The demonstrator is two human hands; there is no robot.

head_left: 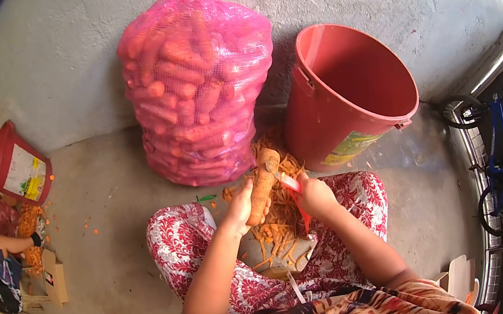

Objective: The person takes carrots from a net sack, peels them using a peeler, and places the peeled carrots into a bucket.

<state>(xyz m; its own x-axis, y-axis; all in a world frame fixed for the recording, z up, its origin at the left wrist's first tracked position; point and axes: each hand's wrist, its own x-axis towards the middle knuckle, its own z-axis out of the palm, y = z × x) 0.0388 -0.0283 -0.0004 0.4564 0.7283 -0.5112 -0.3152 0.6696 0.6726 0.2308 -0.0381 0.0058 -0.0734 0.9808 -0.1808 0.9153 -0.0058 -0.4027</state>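
My left hand is wrapped round the lower part of a large carrot, which tilts with its thick end up and away from me. In my right hand is a red-handled peeler, its metal end touching the carrot near the top. Part of the peeler is hidden by my fingers. Below both hands, a heap of orange carrot peelings lies between my crossed legs. Right beyond the hands stands a pink mesh sack full of carrots.
A tall red bucket stands against the wall at the right. At far left are another red bucket, a seated person and more peelings. A blue bicycle is at the right edge. Orange scraps dot the floor.
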